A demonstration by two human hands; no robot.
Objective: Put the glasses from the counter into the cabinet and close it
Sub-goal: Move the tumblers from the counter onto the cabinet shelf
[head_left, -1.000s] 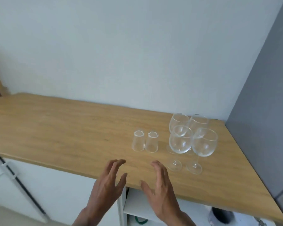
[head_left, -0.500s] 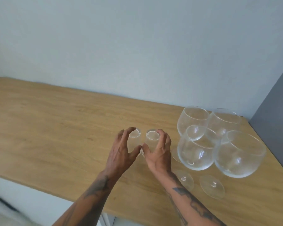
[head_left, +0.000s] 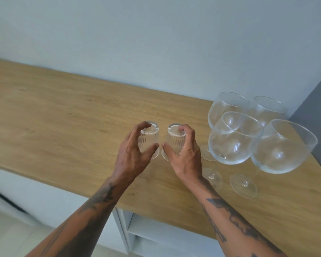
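Two small ribbed tumblers stand upside down, side by side, on the wooden worktop [head_left: 63, 108], about midway between its back and front edges and nearer its right end. The left hand [head_left: 132, 158] curls around the left tumbler [head_left: 150, 140] — the thumb lies on the near side of the glass and the other fingers [head_left: 139, 127] hook over its upturned base. The right hand [head_left: 187, 156] wraps the right tumbler [head_left: 174, 140] in the same way, thumb low on the near side, fingers bent over the top. Both glasses rest on the wood; the two thumbs almost meet between them.

Just to the right, toward the worktop's right end, four large stemmed glasses [head_left: 232, 141] stand upright in a tight cluster, two in front and two behind, their bowls touching or nearly so. The round feet of the front pair sit near the front edge, close to the right wrist.

Below the front edge a white cabinet [head_left: 146, 230] shows an open compartment with a shelf — its door is not clear from this view. A pale wall [head_left: 156, 43] runs behind the worktop, and a grey panel [head_left: 317, 101] rises at the right end.
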